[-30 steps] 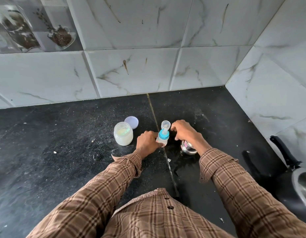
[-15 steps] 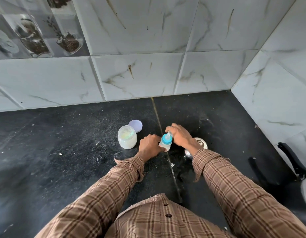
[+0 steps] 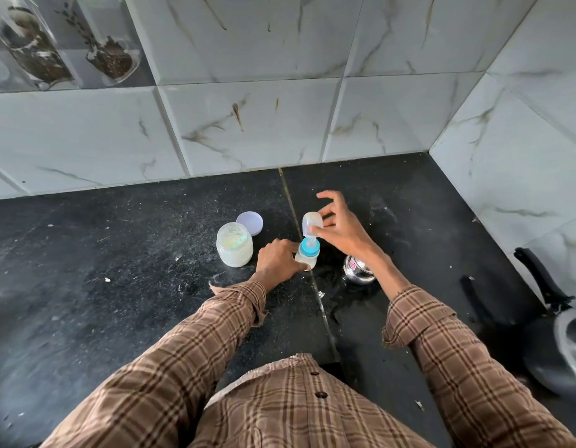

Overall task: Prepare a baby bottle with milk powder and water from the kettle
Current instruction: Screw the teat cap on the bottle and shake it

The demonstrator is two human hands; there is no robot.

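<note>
Black stone counter [image 3: 118,286] is sitting in a corner of white marble-look wall tiles [image 3: 247,124], dusted with pale specks and wet patches near the seam; that's the head view, the only one you've got. You're standing the baby bottle [image 3: 307,257] upright on the counter right on the seam, blue collar and teat showing on top, milky contents inside. Your left hand [image 3: 277,261] is gripping the bottle body from its left side, fingers curled round it, heel of the hand low against the counter. Your right hand [image 3: 340,226] is hovering just above and behind the bottle, thumb and forefinger pinching the clear dome cap [image 3: 312,223], other fingers fanned out loose. Cap is sitting tilted, its lower edge just over the teat; can't tell if it's touching. Open plastic jar [image 3: 235,244] with pale powder is standing just left of your left hand, its lilac lid [image 3: 250,223] lying flat just behind it, touching or nearly so. Small steel cup [image 3: 357,270] is sitting under your right wrist, partly hidden. Kettle [image 3: 564,350] with black handle is cut off at the right edge, well apart from the bottle. Brown plaid sleeves [image 3: 196,344] are covering both forearms.
</note>
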